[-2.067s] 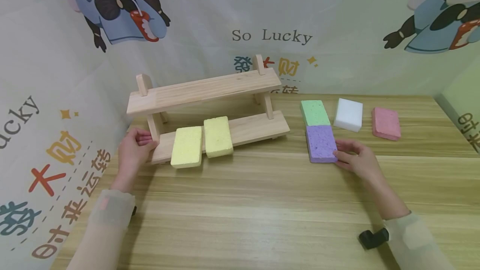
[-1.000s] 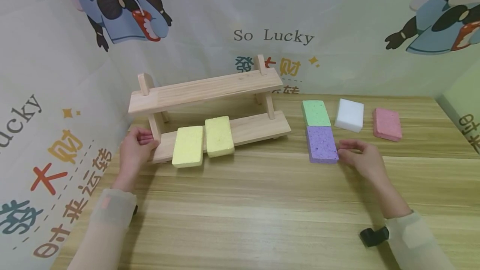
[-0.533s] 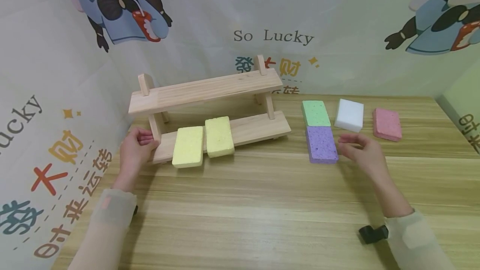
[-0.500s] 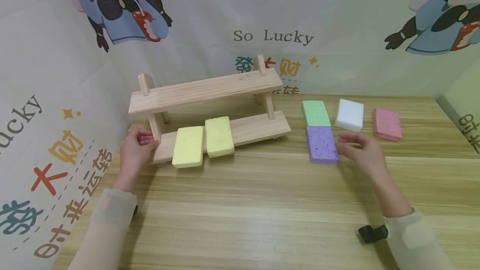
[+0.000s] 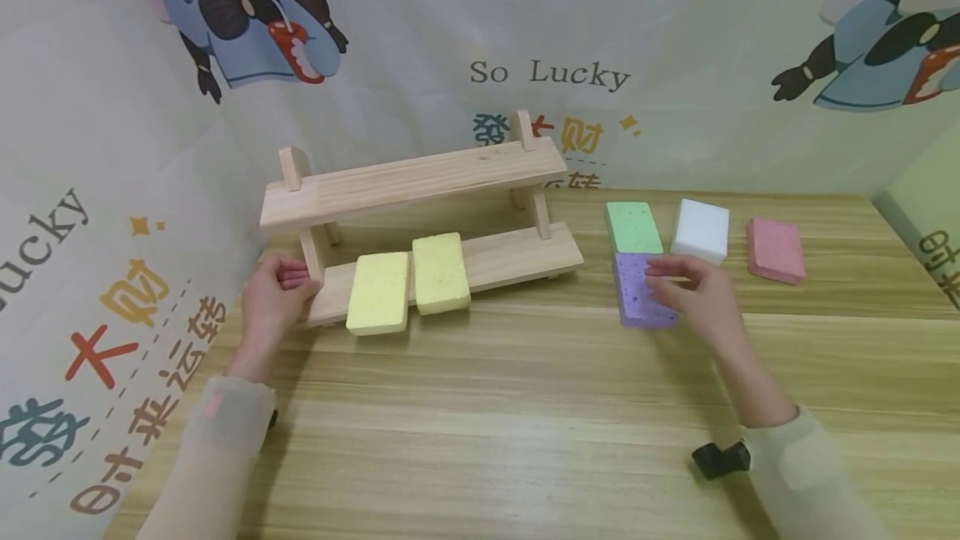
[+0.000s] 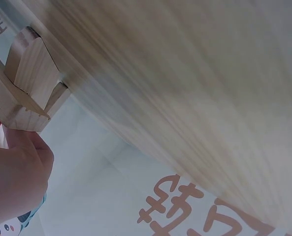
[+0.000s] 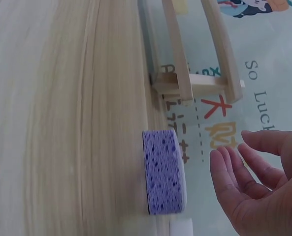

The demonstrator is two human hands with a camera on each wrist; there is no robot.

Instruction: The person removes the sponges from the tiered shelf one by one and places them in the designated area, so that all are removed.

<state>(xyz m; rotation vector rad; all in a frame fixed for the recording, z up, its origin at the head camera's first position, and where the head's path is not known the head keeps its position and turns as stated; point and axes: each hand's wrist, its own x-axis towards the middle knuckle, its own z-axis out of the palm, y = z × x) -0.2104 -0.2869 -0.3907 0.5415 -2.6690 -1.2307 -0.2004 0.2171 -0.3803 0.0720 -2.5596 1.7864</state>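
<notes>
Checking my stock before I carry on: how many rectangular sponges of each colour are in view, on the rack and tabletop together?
Yellow rectangular sponges: 2
Green rectangular sponge: 1
Purple rectangular sponge: 1
White rectangular sponge: 1
Pink rectangular sponge: 1
Total: 6

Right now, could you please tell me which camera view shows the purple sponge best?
The right wrist view: there the purple sponge lies uncovered, large in frame, its pores plain. The head view shows it partly hidden behind the right hand. The left wrist view does not show it.
</notes>
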